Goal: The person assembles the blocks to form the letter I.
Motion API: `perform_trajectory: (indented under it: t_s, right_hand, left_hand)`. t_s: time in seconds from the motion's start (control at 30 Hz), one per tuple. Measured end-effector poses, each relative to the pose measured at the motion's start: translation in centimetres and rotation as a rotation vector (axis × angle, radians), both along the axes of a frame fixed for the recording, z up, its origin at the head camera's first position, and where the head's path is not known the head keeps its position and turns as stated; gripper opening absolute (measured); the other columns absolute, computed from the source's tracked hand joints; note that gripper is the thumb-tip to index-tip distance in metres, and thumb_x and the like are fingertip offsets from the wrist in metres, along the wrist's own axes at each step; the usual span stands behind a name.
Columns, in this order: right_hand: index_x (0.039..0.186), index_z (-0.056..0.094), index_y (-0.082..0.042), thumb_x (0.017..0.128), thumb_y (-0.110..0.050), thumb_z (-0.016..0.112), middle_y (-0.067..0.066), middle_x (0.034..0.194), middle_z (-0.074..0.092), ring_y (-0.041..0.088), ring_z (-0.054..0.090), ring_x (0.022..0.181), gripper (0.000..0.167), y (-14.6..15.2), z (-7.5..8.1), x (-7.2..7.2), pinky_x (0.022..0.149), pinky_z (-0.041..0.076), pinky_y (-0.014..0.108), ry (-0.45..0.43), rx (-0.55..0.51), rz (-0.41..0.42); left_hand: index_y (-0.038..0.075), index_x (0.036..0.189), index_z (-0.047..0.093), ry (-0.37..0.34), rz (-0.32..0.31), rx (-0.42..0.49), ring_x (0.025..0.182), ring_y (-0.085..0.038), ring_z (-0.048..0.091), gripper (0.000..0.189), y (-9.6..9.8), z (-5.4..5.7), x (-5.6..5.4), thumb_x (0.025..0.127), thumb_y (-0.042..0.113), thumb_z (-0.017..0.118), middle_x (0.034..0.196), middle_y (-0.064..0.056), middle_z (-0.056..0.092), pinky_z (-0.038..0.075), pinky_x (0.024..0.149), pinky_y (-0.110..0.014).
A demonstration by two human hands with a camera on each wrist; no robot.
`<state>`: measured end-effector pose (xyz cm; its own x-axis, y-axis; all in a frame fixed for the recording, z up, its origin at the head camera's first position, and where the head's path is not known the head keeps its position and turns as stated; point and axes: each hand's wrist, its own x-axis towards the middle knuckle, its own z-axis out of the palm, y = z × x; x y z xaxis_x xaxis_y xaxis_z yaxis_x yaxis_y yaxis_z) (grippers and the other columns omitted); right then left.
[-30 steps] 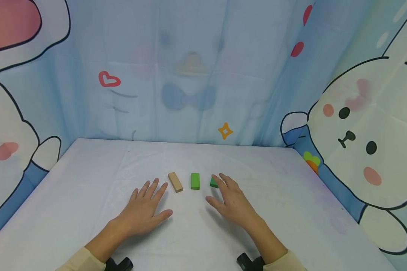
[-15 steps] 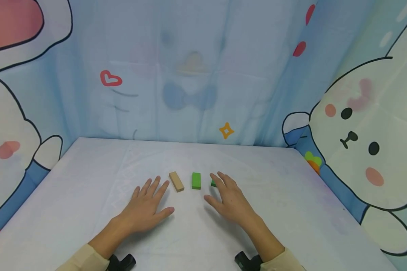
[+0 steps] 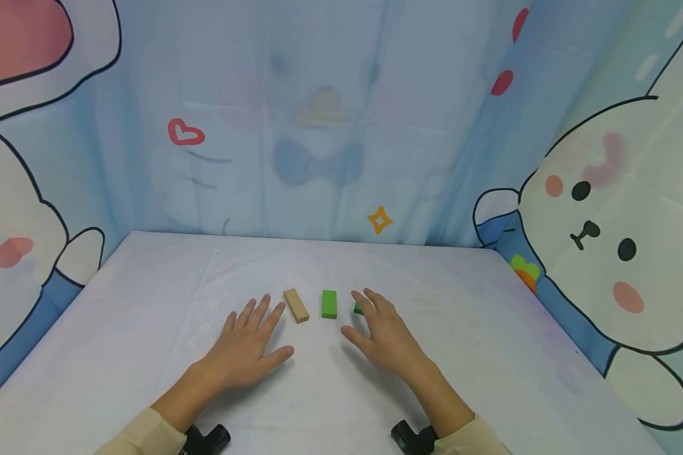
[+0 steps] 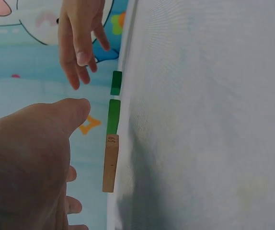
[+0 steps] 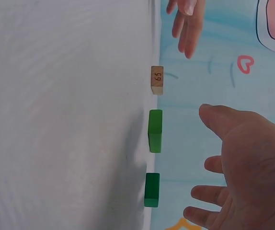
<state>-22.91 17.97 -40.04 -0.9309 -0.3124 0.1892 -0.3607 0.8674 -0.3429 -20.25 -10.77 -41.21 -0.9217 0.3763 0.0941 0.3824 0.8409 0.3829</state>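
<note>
Three small blocks lie in a row on the white-covered table. A plain wooden block (image 3: 296, 306), slanted, is at the left; its end carries the number 65 in the right wrist view. A light green block (image 3: 329, 304) is in the middle. The dark green block (image 5: 152, 189) at the right is partly hidden behind fingers in the head view. My left hand (image 3: 243, 351), fingers straight and spread, hovers just left of and nearer than the wooden block. My right hand (image 3: 388, 336), fingers loosely extended, hovers over the near side of the dark green block. Neither hand holds anything.
The white table (image 3: 330, 404) stretches around the blocks, its far edge against a blue curtain (image 3: 233, 177) with cartoon prints. A printed white rabbit (image 3: 603, 240) hangs at the right. Black wrist cameras (image 3: 205, 439) sit at both cuffs.
Both hands have drifted very slightly inward, the left to the right and the right to the left. The blocks stay where they lie.
</note>
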Motion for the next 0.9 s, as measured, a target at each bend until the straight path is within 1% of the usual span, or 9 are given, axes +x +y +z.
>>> perform_trajectory:
  t_s: [0.13,0.33,0.57,0.9]
  right_hand:
    - [0.159,0.04,-0.011,0.099,-0.043,0.069,0.021,0.163,0.038,0.042,0.037,0.15,0.073,-0.1,-0.1,-0.1,0.115,0.04,0.062,0.014,-0.005,-0.001]
    - [0.159,0.041,-0.012,0.099,-0.042,0.068,0.021,0.163,0.037,0.042,0.037,0.151,0.072,-0.3,0.0,-0.2,0.116,0.039,0.061,0.003,-0.013,-0.001]
    - [0.159,0.041,-0.012,0.098,-0.044,0.069,0.02,0.163,0.038,0.042,0.038,0.15,0.074,-0.3,-0.1,-0.3,0.115,0.04,0.061,0.011,-0.011,0.0]
    - [0.159,0.041,-0.011,0.1,-0.042,0.067,0.021,0.163,0.038,0.042,0.037,0.15,0.072,-0.4,-0.2,-0.6,0.115,0.04,0.061,0.007,-0.011,-0.006]
  left_hand:
    - [0.008,0.164,0.029,0.004,0.005,-0.004,0.157,-0.051,0.016,0.08,0.1,0.0,-0.2,0.103,0.055,0.051,0.17,-0.024,0.02,0.015,0.118,-0.076]
    - [0.008,0.164,0.029,-0.002,0.013,-0.001,0.156,-0.051,0.017,0.079,0.0,-0.2,-0.4,0.103,0.054,0.052,0.17,-0.025,0.02,0.016,0.118,-0.077]
    - [0.008,0.164,0.028,-0.028,0.028,0.007,0.157,-0.051,0.015,0.079,-0.1,-0.3,-0.6,0.103,0.054,0.052,0.17,-0.025,0.018,0.014,0.119,-0.076]
    - [0.008,0.164,0.027,-0.077,0.023,0.04,0.156,-0.051,0.016,0.081,0.1,-0.4,-1.1,0.103,0.055,0.051,0.171,-0.025,0.017,0.015,0.118,-0.077]
